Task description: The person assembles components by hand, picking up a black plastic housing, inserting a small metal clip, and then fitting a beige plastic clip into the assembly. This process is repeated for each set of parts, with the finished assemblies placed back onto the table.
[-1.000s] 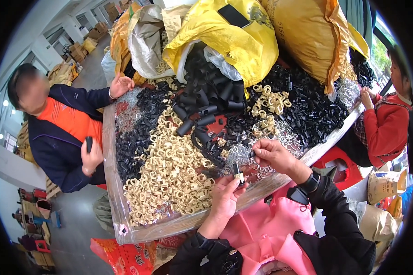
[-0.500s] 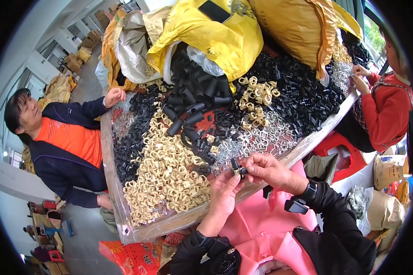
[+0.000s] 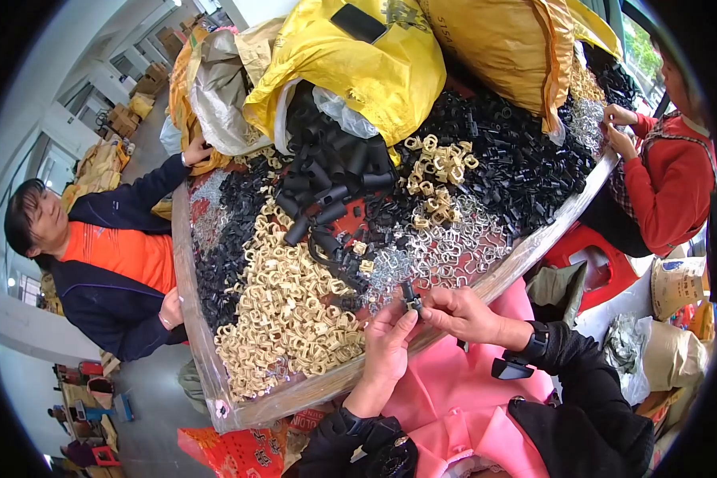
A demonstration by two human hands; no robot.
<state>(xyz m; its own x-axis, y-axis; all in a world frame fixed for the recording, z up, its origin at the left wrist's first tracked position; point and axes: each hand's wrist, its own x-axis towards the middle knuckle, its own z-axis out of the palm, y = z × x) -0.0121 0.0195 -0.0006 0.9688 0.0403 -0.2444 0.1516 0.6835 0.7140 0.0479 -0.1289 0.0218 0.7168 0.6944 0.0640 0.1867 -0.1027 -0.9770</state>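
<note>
my left hand (image 3: pixel 388 344) and right hand (image 3: pixel 462 313) pinch a small black clip (image 3: pixel 411 297) between them. my sleeves are black, my apron (image 3: pixel 462 406) plain pink. on the table (image 3: pixel 215 374) the plastic rings (image 3: pixel 283 319) are cream-beige, the wire clips (image 3: pixel 446 255) silvery, the tubes (image 3: pixel 327 187) and the heap of small parts (image 3: pixel 518 163) black. the sack (image 3: pixel 358 68) is bright yellow, the bigger sack (image 3: pixel 506 48) mustard. one co-worker wears an orange vest (image 3: pixel 123 255) over navy, the other a red jacket (image 3: pixel 673 187).
</note>
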